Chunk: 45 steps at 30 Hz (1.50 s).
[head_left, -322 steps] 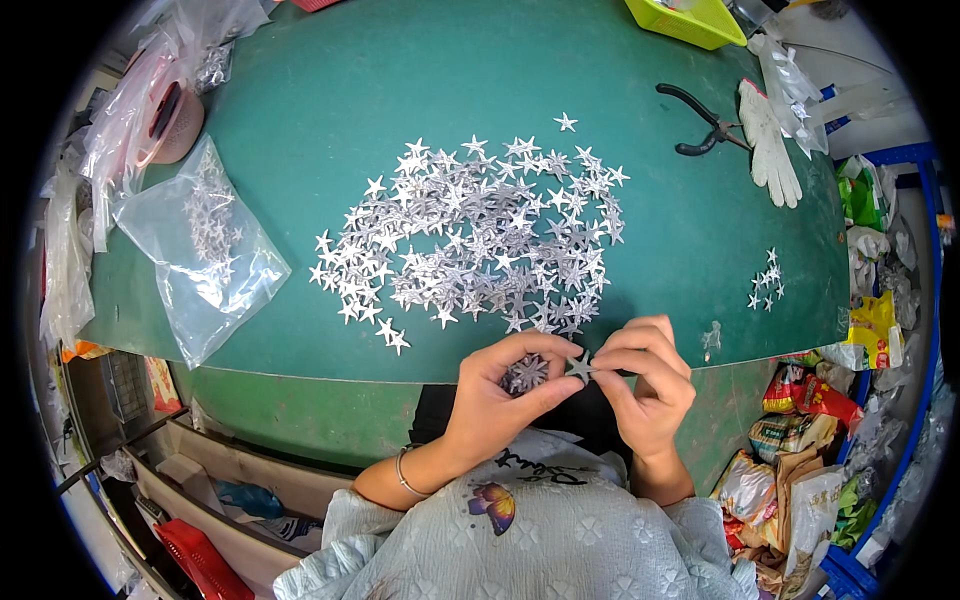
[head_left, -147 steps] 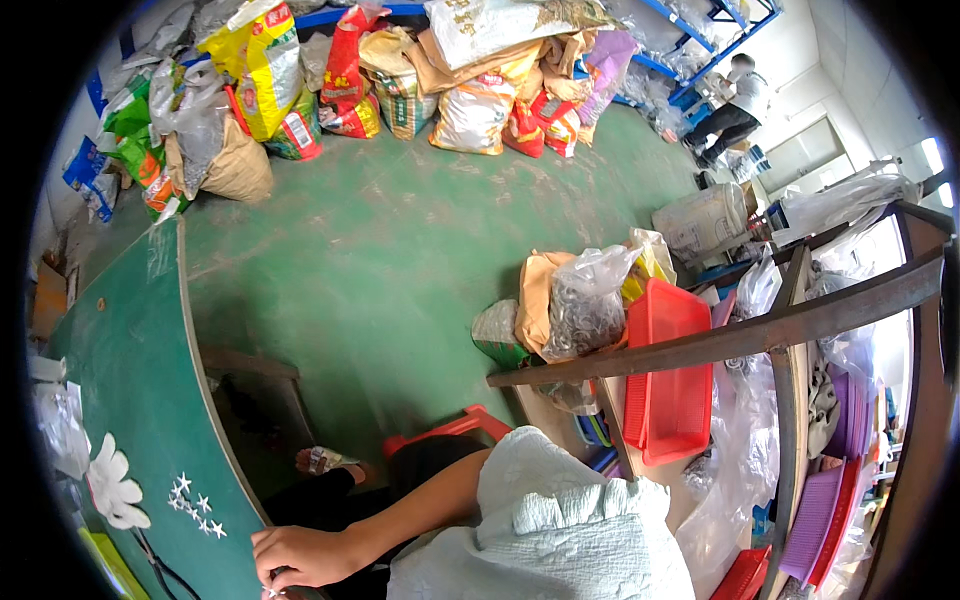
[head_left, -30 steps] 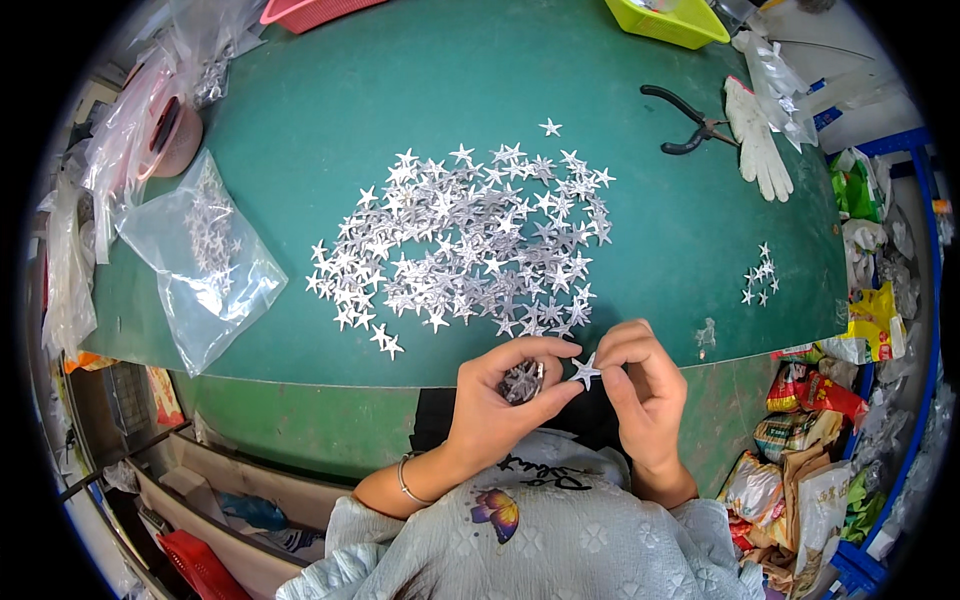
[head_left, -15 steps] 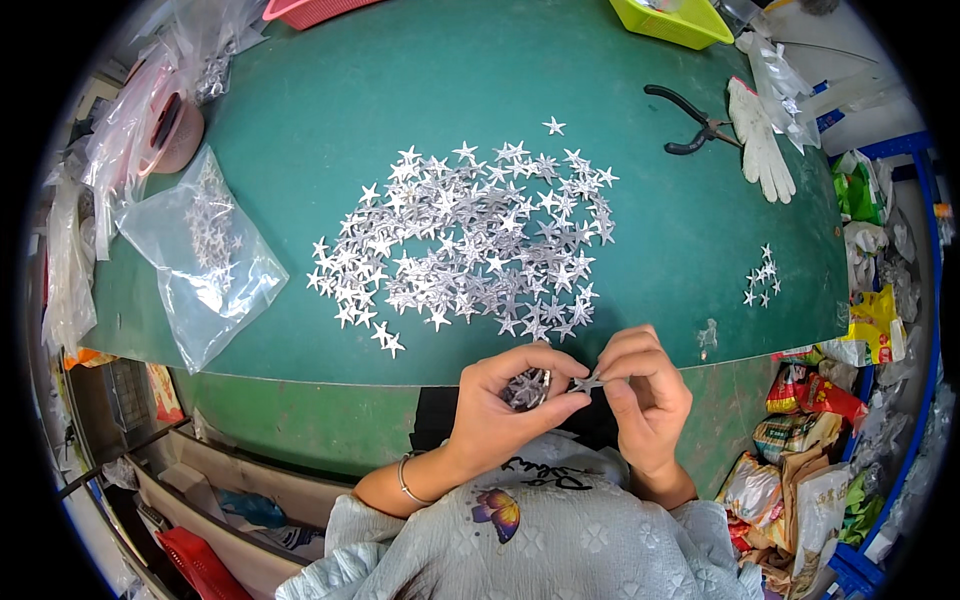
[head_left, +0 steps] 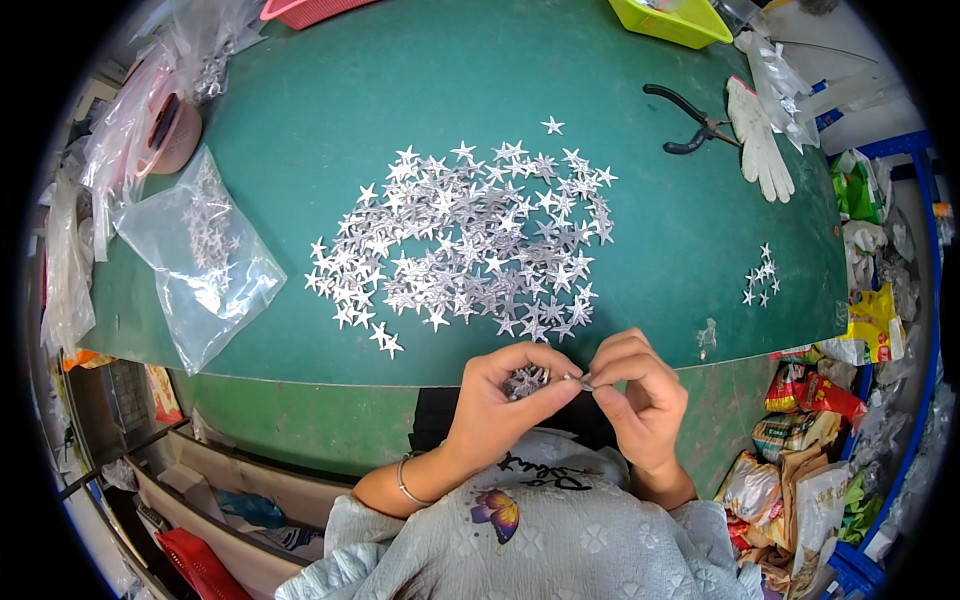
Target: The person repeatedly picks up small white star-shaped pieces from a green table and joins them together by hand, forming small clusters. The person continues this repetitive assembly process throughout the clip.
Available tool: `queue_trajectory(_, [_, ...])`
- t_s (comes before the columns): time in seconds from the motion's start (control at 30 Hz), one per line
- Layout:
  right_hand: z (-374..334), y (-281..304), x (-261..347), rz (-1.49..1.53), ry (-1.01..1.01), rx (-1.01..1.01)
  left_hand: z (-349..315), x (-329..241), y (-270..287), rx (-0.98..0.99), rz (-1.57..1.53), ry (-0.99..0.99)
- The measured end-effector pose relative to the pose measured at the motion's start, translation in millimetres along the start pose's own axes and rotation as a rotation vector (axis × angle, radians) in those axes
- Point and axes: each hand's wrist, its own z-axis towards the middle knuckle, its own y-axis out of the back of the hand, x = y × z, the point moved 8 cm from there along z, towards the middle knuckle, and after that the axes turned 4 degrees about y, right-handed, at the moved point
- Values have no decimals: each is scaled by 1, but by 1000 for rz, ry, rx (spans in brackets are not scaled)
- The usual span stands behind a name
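My left hand (head_left: 507,400) curls around a clump of small silver-grey starfish pieces (head_left: 526,381), which show between its thumb and fingers. Its thumb and forefinger meet at one more piece. My right hand (head_left: 643,397) pinches that single starfish piece (head_left: 586,383) by its other side, seen nearly edge-on. Both hands are just in front of the table's near edge, over my lap. Beyond them a wide heap of silver starfish pieces (head_left: 470,240) lies spread on the green table (head_left: 330,90).
A small group of starfish pieces (head_left: 763,274) lies at the right. Black-handled pliers (head_left: 706,128) and a white glove (head_left: 757,140) are at the far right. On the left rests a clear bag (head_left: 205,270) of starfish pieces. Packets (head_left: 790,440) crowd the right side.
The starfish piece between my hands has turned from showing its face to nearly edge-on. My right fingers have shifted slightly left and closer to the left fingertips.
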Motion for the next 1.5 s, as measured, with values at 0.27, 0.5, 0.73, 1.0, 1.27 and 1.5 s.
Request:
queue_trajectory(0.27, [1, 17, -5, -336, -60, -166, 1, 26, -14, 244, -593, 258])
queue_trajectory(0.5, [15, 11, -28, -853, -39, -23, -2, 17, -15, 367, -574, 201])
queue_trajectory(0.73, [10, 17, -31, -835, 12, -53, 5, 15, -6, 302, -698, 145])
queue_trajectory(1.0, [12, 13, -26, -850, 11, -42, 4, 26, 5, 193, -549, 147])
queue_trajectory(1.27, [8, 19, -27, -730, 6, -117, 3, 19, 12, 51, -433, 123])
queue_trajectory(1.5, [5, 26, -20, -364, -82, -235, 3, 24, 18, 46, -492, 137])
